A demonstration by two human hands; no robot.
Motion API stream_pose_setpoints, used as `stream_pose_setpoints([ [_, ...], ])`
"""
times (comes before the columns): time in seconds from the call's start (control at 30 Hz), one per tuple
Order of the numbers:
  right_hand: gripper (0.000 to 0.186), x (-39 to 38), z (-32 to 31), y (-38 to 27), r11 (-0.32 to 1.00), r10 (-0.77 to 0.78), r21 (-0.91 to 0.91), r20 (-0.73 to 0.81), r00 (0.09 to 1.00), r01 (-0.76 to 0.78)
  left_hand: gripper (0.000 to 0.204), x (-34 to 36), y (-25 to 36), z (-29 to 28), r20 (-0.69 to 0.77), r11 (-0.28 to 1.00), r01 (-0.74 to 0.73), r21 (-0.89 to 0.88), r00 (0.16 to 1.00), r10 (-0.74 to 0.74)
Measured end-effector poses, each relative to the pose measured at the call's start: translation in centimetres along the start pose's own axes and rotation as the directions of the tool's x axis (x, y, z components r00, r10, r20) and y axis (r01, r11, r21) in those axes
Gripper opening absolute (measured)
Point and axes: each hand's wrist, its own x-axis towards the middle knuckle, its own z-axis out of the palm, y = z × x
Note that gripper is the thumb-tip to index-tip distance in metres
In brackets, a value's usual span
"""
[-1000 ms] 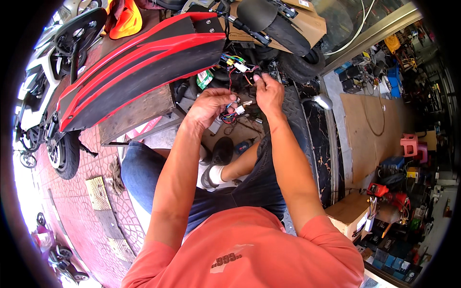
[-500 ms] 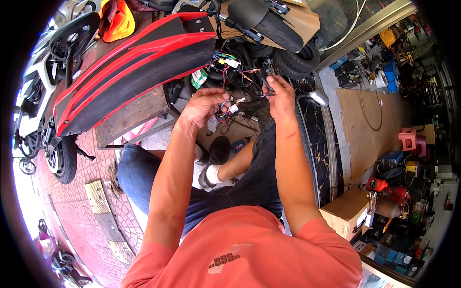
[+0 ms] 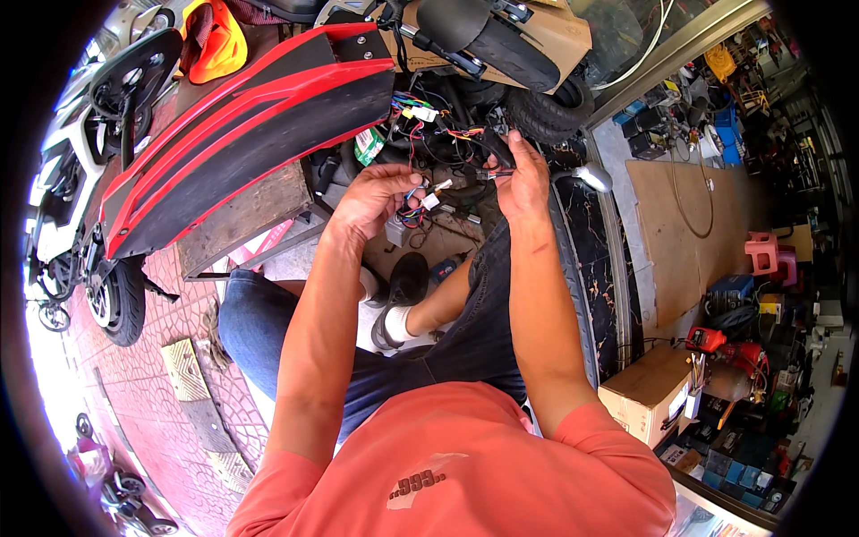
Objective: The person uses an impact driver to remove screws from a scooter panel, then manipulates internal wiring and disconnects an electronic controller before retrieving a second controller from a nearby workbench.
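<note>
My left hand (image 3: 374, 199) is closed, thumb and fingertips pinched on thin coloured wires (image 3: 413, 192). Beside its fingertips hang white plug connectors (image 3: 431, 201). My right hand (image 3: 523, 182) is closed around a black sheathed cable (image 3: 498, 149), its fingertips partly hidden behind it. Between and beyond both hands spreads a tangled wiring harness (image 3: 447, 134) of red, yellow, green and blue wires. Another white connector (image 3: 424, 115) lies among them. A long red and black scooter deck panel (image 3: 268, 148) rests to the left of the harness.
A worn wooden bench (image 3: 246, 215) supports the panel. Tyres (image 3: 550, 112) and a cardboard box (image 3: 564, 45) stand at the back. A small round mirror (image 3: 593, 178) is right of my right hand. A blue power tool (image 3: 443, 268) lies by my shoe (image 3: 409, 279).
My right hand has shifted its grip, its fingers now reaching higher beside the black cable, which has turned. My left hand keeps its pinch on the wires, almost in place.
</note>
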Motion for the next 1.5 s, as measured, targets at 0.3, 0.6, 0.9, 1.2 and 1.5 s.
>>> stream_pose_setpoints([
  [0.3,0.035,0.4,-1.2,-0.2,0.995,0.096,0.021,0.027,0.995,-0.096,0.018,0.1,0.1,0.0,0.034,1.000,0.001,-0.003,0.999,-0.001],
  [0.6,0.038,0.2,-1.5,-1.1,0.921,0.338,0.148,0.157,0.928,-0.360,0.016,-0.2,0.0,0.5,0.014,0.999,-0.025,-0.031,1.000,0.025],
  [0.9,0.019,2.2,-3.8,-0.3,0.547,0.600,0.502,0.322,0.732,-0.670,0.015,-0.1,0.0,0.3,0.027,0.999,-0.030,-0.013,0.999,0.031],
  [1.2,0.024,2.9,-3.4,0.4,0.466,0.645,0.583,0.292,0.707,-0.666,0.017,-0.2,-0.1,-0.6,0.004,0.999,-0.031,0.008,1.000,0.031],
  [1.5,0.020,2.2,-2.1,0.3,0.708,0.571,0.452,0.088,0.817,-0.543,0.019,-0.6,0.1,-0.8,0.011,0.999,-0.034,-0.024,0.999,0.034],
])
